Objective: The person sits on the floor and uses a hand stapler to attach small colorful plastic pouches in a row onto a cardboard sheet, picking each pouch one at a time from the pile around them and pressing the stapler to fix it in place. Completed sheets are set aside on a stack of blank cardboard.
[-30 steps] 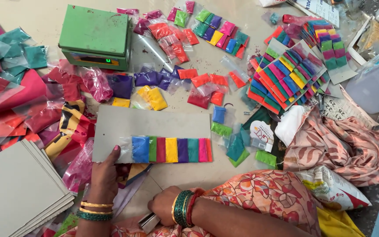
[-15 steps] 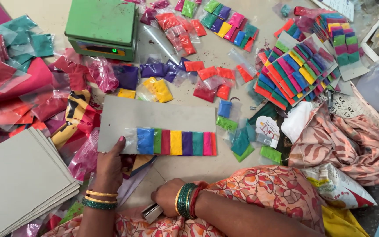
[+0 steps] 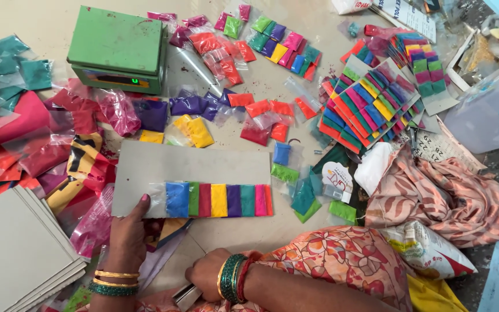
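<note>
My left hand (image 3: 125,237) grips the lower left edge of a grey cardboard sheet (image 3: 192,164) lying flat on the floor, thumb on top. Along the card's lower edge sits a row of small powder packets (image 3: 220,200) in blue, green, red, yellow, purple, teal, pink and orange. My right hand (image 3: 206,274), with green and red bangles at the wrist, rests below the card near my lap. Its fingers are closed around a small metal tool (image 3: 186,296), which is mostly hidden.
A green weighing scale (image 3: 116,49) stands at the back left. Loose colour packets (image 3: 261,110) lie scattered behind the card, and finished cards (image 3: 371,104) are stacked at the right. Blank grey cards (image 3: 18,254) are piled at the lower left. A patterned cloth (image 3: 446,196) and a clear tub (image 3: 492,104) lie at the right.
The card and my left hand hold nearly the same place. My right hand has slid slightly left and down with the metal tool.
</note>
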